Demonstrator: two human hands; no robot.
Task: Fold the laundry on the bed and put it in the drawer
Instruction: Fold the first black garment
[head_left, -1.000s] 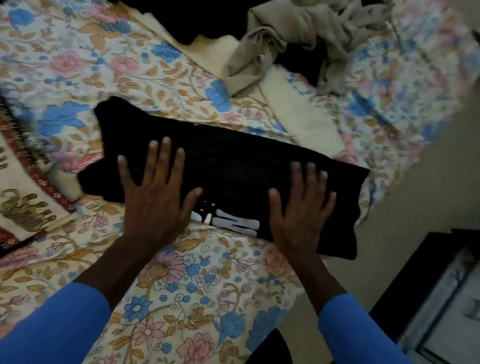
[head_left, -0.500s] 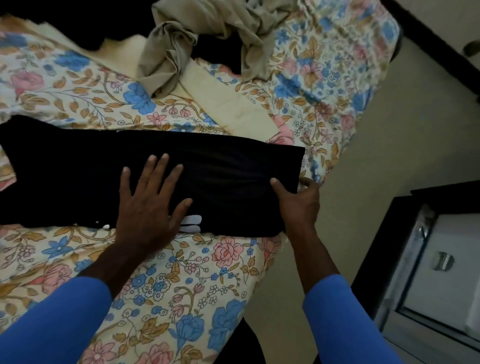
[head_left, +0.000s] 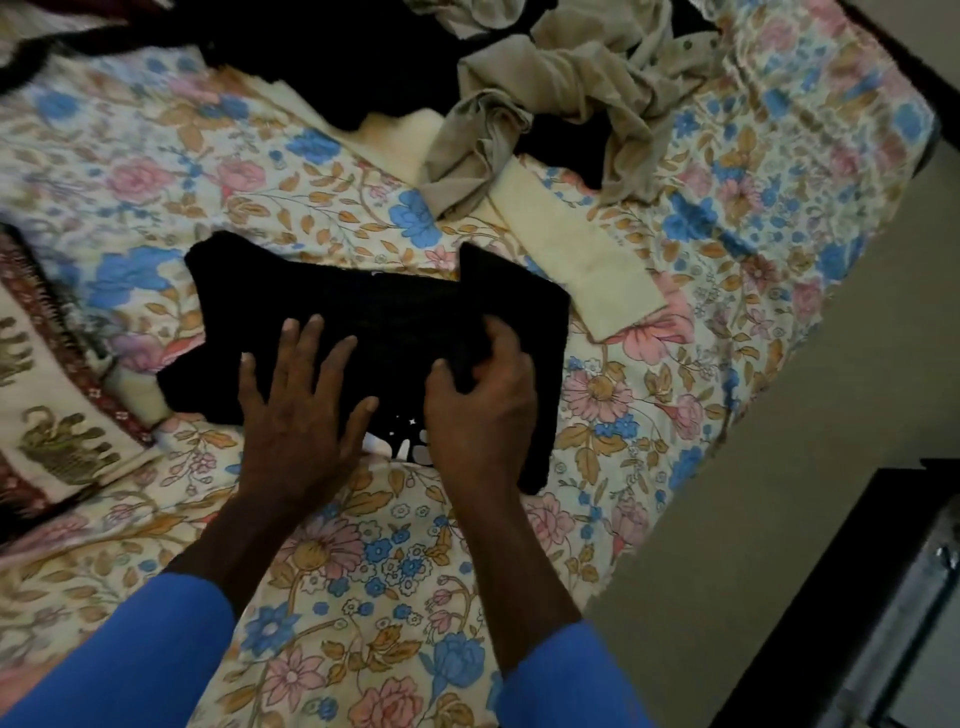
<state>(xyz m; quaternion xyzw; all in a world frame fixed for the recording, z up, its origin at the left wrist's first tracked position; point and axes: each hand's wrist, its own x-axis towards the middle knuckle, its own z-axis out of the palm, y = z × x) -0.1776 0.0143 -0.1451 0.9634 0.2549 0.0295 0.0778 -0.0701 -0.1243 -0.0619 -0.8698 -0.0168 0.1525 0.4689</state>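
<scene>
- Left hand (head_left: 298, 415) lies flat, fingers spread, on the one black T-shirt (head_left: 374, 312).
- Right hand (head_left: 480, 410) grips its folded right end.
- T-shirt lies mid floral bedsheet (head_left: 156, 171); one crumpled beige garment (head_left: 550, 88) far right.

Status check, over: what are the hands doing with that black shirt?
Left hand flat, pressing black shirt. Right hand grips its folded end. Beige clothes heaped beyond, apart.

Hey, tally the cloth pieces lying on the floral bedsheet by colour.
Black: 2, black garment and dark heap, possibly several pieces
Khaki: 1, khaki garment
Cream: 1, cream cloth
Patterned: 1, elephant-print cloth
Total: 5
</scene>
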